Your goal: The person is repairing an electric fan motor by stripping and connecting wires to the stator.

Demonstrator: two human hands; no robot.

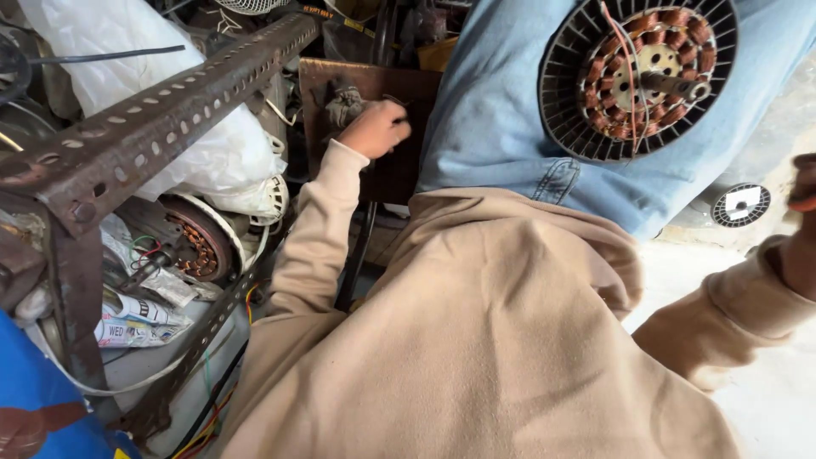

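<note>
Your left hand (374, 127) is closed in a loose fist against the dark wooden board (374, 85), right beside a grimy rag (342, 104); it probably pinches something thin, but the view's too poor to be sure. Your right hand (803, 191) is cut off at the frame edge, so its grip can't be told. The fan motor stator (637, 72) rests on your denim lap, well right of the left hand; keep your knee level so it stays put.

Left hand (375, 127) grips a dirty rag (342, 105); motor stator (639, 75) rests on thigh.
</note>
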